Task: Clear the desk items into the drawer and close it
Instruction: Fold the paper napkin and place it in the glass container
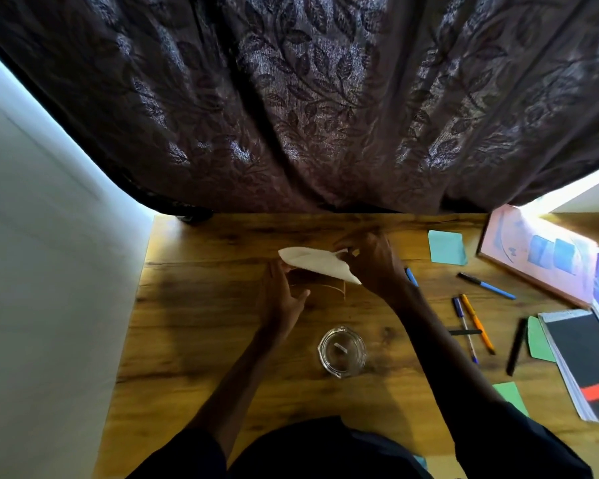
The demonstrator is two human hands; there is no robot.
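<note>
My right hand (370,264) pinches the right end of a white sheet of paper (312,264) and holds it a little above the wooden desk (194,340). My left hand (281,299) is below the sheet's left end with fingers straight, touching its edge. A brownish curved object (325,288) sits under the paper; what it is cannot be made out. Several pens lie to the right: a blue one (486,286), an orange one (478,323) and a black one (516,345). No drawer is in view.
A glass ashtray (341,350) stands near the desk's middle front. A teal sticky note (446,247) and green notes (540,340) lie to the right. At the right edge lie a black notebook (588,361) and a pink book (540,257). A dark curtain (308,98) hangs behind the desk.
</note>
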